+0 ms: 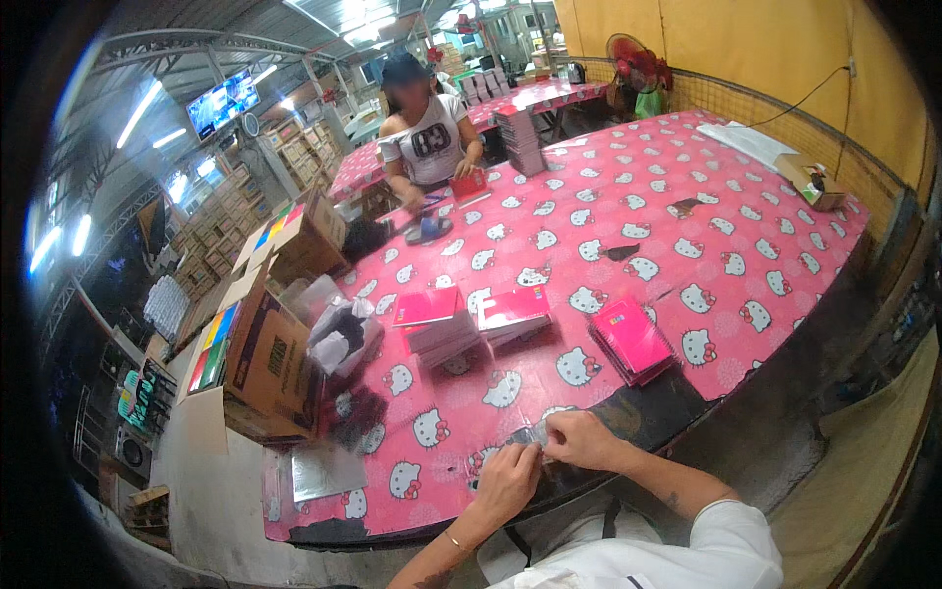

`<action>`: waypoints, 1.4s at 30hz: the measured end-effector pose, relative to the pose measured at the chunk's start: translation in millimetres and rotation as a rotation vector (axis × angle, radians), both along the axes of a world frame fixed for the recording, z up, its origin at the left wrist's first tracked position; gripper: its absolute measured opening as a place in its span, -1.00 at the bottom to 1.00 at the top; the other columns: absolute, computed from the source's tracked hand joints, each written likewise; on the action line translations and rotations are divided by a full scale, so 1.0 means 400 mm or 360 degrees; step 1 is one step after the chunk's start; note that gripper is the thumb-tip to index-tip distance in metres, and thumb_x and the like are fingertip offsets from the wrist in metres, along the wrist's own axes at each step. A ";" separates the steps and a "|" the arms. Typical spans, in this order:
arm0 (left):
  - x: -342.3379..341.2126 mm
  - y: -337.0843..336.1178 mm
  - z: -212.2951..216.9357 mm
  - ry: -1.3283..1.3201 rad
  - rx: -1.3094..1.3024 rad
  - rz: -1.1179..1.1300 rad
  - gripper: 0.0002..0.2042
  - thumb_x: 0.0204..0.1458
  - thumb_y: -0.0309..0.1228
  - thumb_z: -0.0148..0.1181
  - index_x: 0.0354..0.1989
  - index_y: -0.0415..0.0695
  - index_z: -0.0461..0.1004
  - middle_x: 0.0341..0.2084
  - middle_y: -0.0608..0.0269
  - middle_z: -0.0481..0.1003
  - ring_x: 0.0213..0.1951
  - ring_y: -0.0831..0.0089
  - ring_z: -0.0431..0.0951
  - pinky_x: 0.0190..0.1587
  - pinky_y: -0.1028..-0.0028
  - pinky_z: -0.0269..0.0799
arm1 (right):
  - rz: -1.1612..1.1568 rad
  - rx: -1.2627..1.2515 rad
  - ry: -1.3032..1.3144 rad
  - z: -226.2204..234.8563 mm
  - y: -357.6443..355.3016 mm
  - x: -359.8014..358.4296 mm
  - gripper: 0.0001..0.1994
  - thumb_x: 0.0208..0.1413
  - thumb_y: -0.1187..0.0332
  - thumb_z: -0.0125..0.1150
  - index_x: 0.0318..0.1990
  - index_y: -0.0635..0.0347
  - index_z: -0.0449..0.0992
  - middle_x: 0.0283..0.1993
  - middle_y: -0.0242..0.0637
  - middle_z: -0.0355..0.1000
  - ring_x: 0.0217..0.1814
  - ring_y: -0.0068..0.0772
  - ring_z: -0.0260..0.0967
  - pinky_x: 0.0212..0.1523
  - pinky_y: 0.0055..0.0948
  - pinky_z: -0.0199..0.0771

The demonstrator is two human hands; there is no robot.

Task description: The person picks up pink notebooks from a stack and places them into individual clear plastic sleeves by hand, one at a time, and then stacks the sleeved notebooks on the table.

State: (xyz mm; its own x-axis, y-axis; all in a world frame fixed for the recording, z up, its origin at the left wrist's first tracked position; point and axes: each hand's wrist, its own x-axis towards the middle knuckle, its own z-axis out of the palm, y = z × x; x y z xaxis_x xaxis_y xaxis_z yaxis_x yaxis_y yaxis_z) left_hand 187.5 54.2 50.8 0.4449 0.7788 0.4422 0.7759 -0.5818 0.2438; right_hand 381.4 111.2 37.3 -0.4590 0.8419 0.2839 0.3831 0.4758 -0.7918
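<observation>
Close to the table's near edge, my left hand [508, 481] and my right hand [586, 439] come together with their fingertips pinched. A small piece of what looks like clear plastic [535, 433] shows at the fingers; exactly what each hand grips is too small to tell. Just beyond the right hand lies a pile of pink spiral-bound notebooks [631, 342]. Farther off to the left stand two more stacks, a taller pink notebook stack [428, 306] and a lower pink notebook stack [514, 308]. A flat pile of shiny clear sleeves [326, 472] rests at the near left corner.
Open cardboard boxes [270, 358] holding colourful books line the left side, with crumpled white plastic [343, 336] beside them. Across the pink patterned table [549, 255], a co-worker [429, 137] handles a red notebook [469, 186] near a tall notebook stack [520, 142]. A small carton [811, 182] sits far right.
</observation>
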 end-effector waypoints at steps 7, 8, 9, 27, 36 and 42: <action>-0.025 0.046 0.110 -0.0218 0.0075 -0.0309 -0.68 -0.08 -0.47 0.32 -0.09 -0.09 0.56 -0.27 0.26 0.55 -0.29 0.25 0.53 -0.19 0.22 0.37 | 0.0534 -0.0065 0.0398 0.082 -0.029 0.072 -0.51 0.16 0.33 0.24 0.23 0.22 0.35 -0.10 0.03 0.53 -0.14 -0.20 0.57 -0.11 -0.32 0.50; -0.026 0.060 0.116 -0.0202 0.0069 -0.0288 -0.68 -0.08 -0.47 0.33 -0.08 -0.08 0.57 -0.26 0.28 0.55 -0.26 0.27 0.54 -0.15 0.22 0.38 | 0.0552 -0.0015 0.0334 0.104 -0.036 0.086 -0.46 0.16 0.35 0.24 0.30 0.19 0.30 -0.07 0.01 0.53 -0.11 -0.22 0.57 -0.08 -0.36 0.50; -0.024 0.067 0.118 -0.0186 0.0064 -0.0270 -0.68 -0.09 -0.46 0.34 -0.08 -0.07 0.58 -0.24 0.29 0.55 -0.24 0.29 0.54 -0.10 0.22 0.38 | 0.0505 -0.0002 0.0240 0.101 -0.036 0.092 -0.49 0.14 0.38 0.25 0.27 0.20 0.33 -0.06 0.01 0.53 -0.11 -0.18 0.57 -0.07 -0.36 0.51; -0.104 0.040 -0.087 -0.0287 -0.0241 0.0259 -0.63 0.05 -0.33 0.32 0.04 -0.13 0.52 -0.08 -0.09 0.46 -0.07 0.01 0.51 -0.03 0.21 0.47 | -0.0672 0.0724 -0.0733 0.086 0.170 0.205 -0.24 0.06 -0.15 0.24 0.29 0.21 0.32 0.36 -0.02 0.23 0.46 -0.04 0.09 0.45 0.06 -0.09; -0.119 0.535 -0.216 -0.1501 -0.0811 0.0446 -0.33 0.24 -0.01 0.05 0.27 -0.40 0.23 0.19 -0.14 0.31 0.21 0.12 0.32 0.25 0.29 0.19 | -0.0749 -0.0875 0.0947 -0.057 0.599 -0.061 -0.08 0.06 -0.06 0.33 0.40 0.35 0.06 0.44 0.11 0.06 0.49 -0.11 0.01 0.41 -0.25 0.04; -0.076 0.593 -0.168 -0.1692 -0.0998 0.0650 -0.29 0.23 0.12 -0.02 0.16 -0.42 0.29 0.05 -0.08 0.37 0.10 0.19 0.34 0.17 0.30 0.18 | -0.0317 -0.0985 0.0820 -0.108 0.645 -0.053 -0.33 0.01 0.04 0.37 0.16 0.34 0.35 0.02 -0.13 0.49 0.02 -0.36 0.43 0.08 -0.31 0.38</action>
